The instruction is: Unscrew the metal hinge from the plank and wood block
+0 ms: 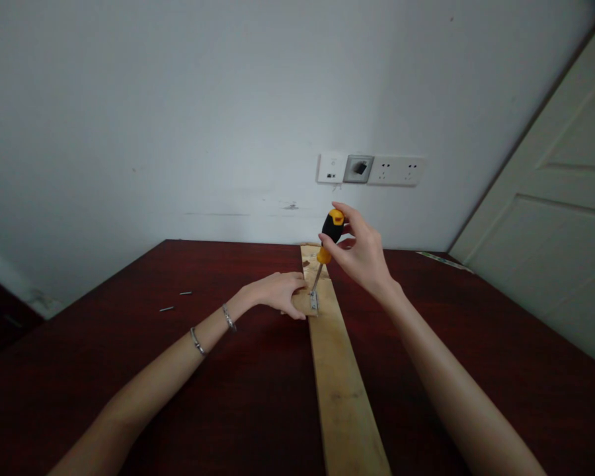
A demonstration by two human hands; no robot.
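A long pale wooden plank [342, 377] lies on a dark red table [129, 370], running away from me. My right hand [364, 254] is closed around the black and yellow handle of a screwdriver [327, 241], held nearly upright. Its tip rests on a small metal bracket [314, 302] on the plank's left edge. My left hand [280, 294] lies curled against that edge, its fingers pressing the plank and the bracket. Two bracelets sit on my left wrist.
Two loose screws [166, 309] lie on the table at the left. A white wall with a row of sockets [369, 169] stands behind the table. A pale door [560, 218] is at the right.
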